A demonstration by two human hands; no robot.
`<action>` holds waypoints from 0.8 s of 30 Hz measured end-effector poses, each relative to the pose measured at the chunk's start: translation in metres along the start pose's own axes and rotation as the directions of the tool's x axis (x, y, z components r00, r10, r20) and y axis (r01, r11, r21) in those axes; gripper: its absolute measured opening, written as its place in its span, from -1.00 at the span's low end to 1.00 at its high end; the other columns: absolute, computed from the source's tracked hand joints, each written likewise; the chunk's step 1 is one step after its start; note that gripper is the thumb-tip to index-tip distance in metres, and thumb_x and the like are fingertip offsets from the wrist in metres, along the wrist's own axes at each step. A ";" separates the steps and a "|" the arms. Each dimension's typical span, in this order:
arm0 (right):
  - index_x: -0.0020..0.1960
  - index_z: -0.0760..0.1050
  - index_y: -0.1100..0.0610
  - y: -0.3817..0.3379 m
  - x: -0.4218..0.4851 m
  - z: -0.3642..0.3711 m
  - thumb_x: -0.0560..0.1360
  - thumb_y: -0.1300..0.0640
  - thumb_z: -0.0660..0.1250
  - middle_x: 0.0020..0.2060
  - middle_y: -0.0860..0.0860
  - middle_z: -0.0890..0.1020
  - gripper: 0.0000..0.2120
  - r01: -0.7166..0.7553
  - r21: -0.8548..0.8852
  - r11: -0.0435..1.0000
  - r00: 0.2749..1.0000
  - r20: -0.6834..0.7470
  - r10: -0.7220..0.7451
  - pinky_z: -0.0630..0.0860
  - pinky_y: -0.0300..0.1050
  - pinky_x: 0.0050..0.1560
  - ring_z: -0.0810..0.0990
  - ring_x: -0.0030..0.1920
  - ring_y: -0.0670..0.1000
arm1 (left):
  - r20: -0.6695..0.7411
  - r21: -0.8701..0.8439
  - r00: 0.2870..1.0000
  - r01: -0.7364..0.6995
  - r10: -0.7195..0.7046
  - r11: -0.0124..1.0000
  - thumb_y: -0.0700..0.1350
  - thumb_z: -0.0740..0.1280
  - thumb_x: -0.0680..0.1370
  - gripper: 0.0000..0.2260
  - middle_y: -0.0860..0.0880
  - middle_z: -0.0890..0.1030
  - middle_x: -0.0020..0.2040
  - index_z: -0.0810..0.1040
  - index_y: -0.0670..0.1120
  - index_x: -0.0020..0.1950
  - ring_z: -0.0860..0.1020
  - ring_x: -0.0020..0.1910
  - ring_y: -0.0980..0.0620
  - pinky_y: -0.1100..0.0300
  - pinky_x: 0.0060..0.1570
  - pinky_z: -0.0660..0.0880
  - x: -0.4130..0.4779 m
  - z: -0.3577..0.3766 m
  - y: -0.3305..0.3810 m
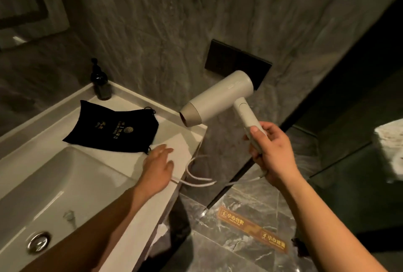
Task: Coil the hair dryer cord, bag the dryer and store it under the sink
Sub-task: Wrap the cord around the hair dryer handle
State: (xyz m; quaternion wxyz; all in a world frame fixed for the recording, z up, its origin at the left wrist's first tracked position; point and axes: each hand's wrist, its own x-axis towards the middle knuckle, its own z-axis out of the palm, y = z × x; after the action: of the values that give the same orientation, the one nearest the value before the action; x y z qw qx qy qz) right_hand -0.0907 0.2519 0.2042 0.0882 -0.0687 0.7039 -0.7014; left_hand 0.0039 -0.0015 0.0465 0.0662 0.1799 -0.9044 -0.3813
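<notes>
Two hands in view: the right hand [269,151] grips the hair dryer [218,99] by its rigid handle, off the bench's [122,162] right edge; the left hand [158,168] lies open, empty, near the limp cord [198,181]. Black bag [113,130] lies flat, soft.

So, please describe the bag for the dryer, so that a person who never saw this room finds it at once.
Start at the white sink counter. Behind the basin, near the wall, a flat black drawstring pouch lies on the ledge, just in front of a dark pump bottle. It is the only soft cloth item there and carries gold printed lettering and a round logo.
</notes>
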 end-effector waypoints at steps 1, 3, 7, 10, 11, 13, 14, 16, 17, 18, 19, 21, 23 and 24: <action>0.09 0.54 0.12 0.001 -0.003 -0.003 0.59 0.10 0.42 -0.24 0.07 0.70 -0.87 -0.013 0.039 0.999 1.000 -0.013 0.013 0.29 -0.30 -0.61 0.46 -0.52 -0.08 | 0.068 -0.135 0.987 -0.136 0.146 0.981 -0.11 0.28 0.61 -0.65 -0.11 0.45 0.44 0.50 -0.12 0.40 0.40 0.45 -0.08 0.08 0.47 0.27 -0.006 0.005 0.025; 0.09 0.53 0.15 0.000 -0.006 -0.010 0.60 0.09 0.41 -0.22 0.11 0.69 -0.85 -0.041 0.123 0.992 0.999 -0.023 0.045 0.28 -0.31 -0.62 0.45 -0.53 -0.07 | 0.331 -0.369 0.886 -0.197 0.326 0.908 0.11 0.25 0.59 -0.60 0.06 0.52 0.39 0.48 0.06 0.41 0.48 0.36 0.14 0.15 0.38 0.39 -0.026 0.021 0.077; 0.06 0.55 0.20 -0.012 -0.009 -0.040 0.58 0.00 0.40 -0.35 0.06 0.66 -0.75 -0.076 0.189 0.979 0.997 -0.006 0.078 0.24 -0.35 -0.67 0.41 -0.57 -0.09 | 0.576 -0.494 0.699 -0.117 0.424 0.862 0.20 0.21 0.61 -0.74 0.14 0.66 -0.05 0.57 0.11 0.14 0.61 -0.07 0.24 0.22 0.05 0.55 -0.059 0.058 0.143; 0.04 0.57 0.25 -0.025 -0.012 -0.087 0.48 -0.14 0.40 -0.43 0.04 0.57 -0.57 -0.146 0.139 0.979 0.989 0.010 0.146 0.17 -0.36 -0.66 0.34 -0.62 -0.10 | 0.527 -0.475 0.735 -0.161 0.427 0.865 0.24 0.17 0.58 -0.69 0.07 0.48 -0.32 0.55 0.11 -0.18 0.45 -0.32 0.09 0.07 -0.19 0.45 -0.066 0.063 0.157; 0.06 0.58 0.25 -0.028 -0.013 -0.106 0.44 -0.15 0.40 -0.41 0.07 0.56 -0.54 -0.173 0.144 0.974 0.985 0.015 0.173 0.17 -0.34 -0.65 0.32 -0.61 -0.09 | 0.508 -0.443 0.745 -0.204 0.432 0.873 0.26 0.15 0.57 -0.68 0.01 0.45 -0.33 0.52 0.11 -0.23 0.43 -0.32 0.05 0.06 -0.20 0.42 -0.065 0.061 0.157; 0.13 0.57 0.26 -0.029 -0.016 -0.145 0.45 -0.11 0.38 -0.39 0.11 0.54 -0.54 -0.205 0.133 0.970 0.979 0.030 0.203 0.18 -0.31 -0.64 0.31 -0.59 -0.07 | 0.509 -0.396 0.739 -0.254 0.441 0.882 0.27 0.15 0.56 -0.66 -0.04 0.43 -0.34 0.50 0.09 -0.25 0.41 -0.34 0.00 0.08 -0.24 0.37 -0.064 0.056 0.160; 0.14 0.57 0.27 -0.027 -0.018 -0.162 0.48 -0.08 0.37 -0.39 0.12 0.54 -0.56 -0.205 0.103 0.973 0.979 0.033 0.202 0.19 -0.30 -0.63 0.31 -0.58 -0.06 | 0.515 -0.362 0.732 -0.286 0.446 0.887 0.27 0.16 0.56 -0.66 0.01 0.44 -0.36 0.50 0.09 -0.25 0.41 -0.37 0.06 0.12 -0.27 0.36 -0.064 0.053 0.164; 0.10 0.58 0.29 -0.020 -0.023 -0.195 0.55 -0.03 0.35 -0.36 0.14 0.56 -0.64 -0.185 0.024 0.983 0.982 0.031 0.184 0.23 -0.28 -0.60 0.35 -0.55 -0.05 | 0.521 -0.263 0.718 -0.378 0.461 0.888 0.24 0.17 0.57 -0.69 0.14 0.46 -0.44 0.48 0.11 -0.26 0.39 -0.45 0.22 0.28 -0.38 0.32 -0.067 0.049 0.175; 0.07 0.58 0.28 -0.015 -0.024 -0.210 0.59 -0.01 0.35 -0.34 0.15 0.57 -0.68 -0.170 -0.012 0.985 0.984 0.041 0.171 0.26 -0.26 -0.59 0.37 -0.53 -0.05 | 0.521 -0.202 0.715 -0.428 0.467 0.881 0.21 0.18 0.58 -0.71 0.18 0.48 -0.45 0.47 0.12 -0.26 0.40 -0.46 0.23 0.31 -0.39 0.30 -0.068 0.048 0.182; 0.06 0.59 0.26 -0.009 -0.026 -0.224 0.61 0.00 0.35 -0.31 0.15 0.57 -0.71 -0.158 -0.046 0.986 0.985 0.058 0.160 0.28 -0.26 -0.58 0.39 -0.52 -0.05 | 0.510 -0.136 0.714 -0.483 0.479 0.865 0.18 0.19 0.60 -0.72 0.18 0.49 -0.46 0.45 0.11 -0.26 0.43 -0.45 0.22 0.29 -0.38 0.32 -0.069 0.046 0.189; 0.07 0.60 0.23 -0.003 -0.028 -0.237 0.62 0.00 0.35 -0.29 0.14 0.58 -0.73 -0.153 -0.076 0.985 0.984 0.077 0.158 0.28 -0.26 -0.57 0.41 -0.51 -0.06 | 0.496 -0.065 0.714 -0.537 0.494 0.841 0.16 0.20 0.62 -0.72 0.16 0.48 -0.46 0.44 0.10 -0.25 0.45 -0.43 0.20 0.23 -0.35 0.36 -0.069 0.043 0.197; 0.11 0.62 0.15 0.007 -0.032 -0.259 0.61 -0.04 0.38 -0.27 0.09 0.60 -0.74 -0.156 -0.135 0.978 0.979 0.111 0.172 0.28 -0.24 -0.54 0.44 -0.48 -0.07 | 0.481 0.066 0.718 -0.603 0.504 0.795 0.17 0.16 0.63 -0.72 0.11 0.47 -0.44 0.42 0.10 -0.23 0.50 -0.38 0.14 0.09 -0.27 0.45 -0.071 0.034 0.214; 0.15 0.64 0.02 0.016 -0.037 -0.274 0.56 -0.10 0.42 -0.29 0.02 0.61 -0.74 -0.158 -0.187 0.969 0.970 0.152 0.188 0.30 -0.23 -0.52 0.46 -0.45 -0.08 | 0.455 0.194 0.721 -0.653 0.522 0.732 0.24 0.09 0.60 -0.72 0.12 0.44 -0.42 0.36 0.14 -0.21 0.54 -0.33 0.08 -0.01 -0.24 0.51 -0.074 0.025 0.235; 0.14 0.65 -0.01 0.021 -0.039 -0.279 0.52 -0.14 0.45 -0.29 0.01 0.61 -0.72 -0.160 -0.199 0.967 0.967 0.166 0.194 0.31 -0.22 -0.51 0.47 -0.44 -0.08 | 0.425 0.250 0.714 -0.683 0.556 0.686 0.27 0.05 0.59 -0.72 0.11 0.45 -0.40 0.32 0.15 -0.20 0.56 -0.30 0.03 -0.02 -0.25 0.51 -0.075 0.021 0.247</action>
State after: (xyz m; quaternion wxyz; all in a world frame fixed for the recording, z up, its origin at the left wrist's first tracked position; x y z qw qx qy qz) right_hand -0.1134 0.5327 0.1845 0.2087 -0.0780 0.7579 -0.6132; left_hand 0.0006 0.1998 0.2090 0.0100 -0.1948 -0.9658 -0.1709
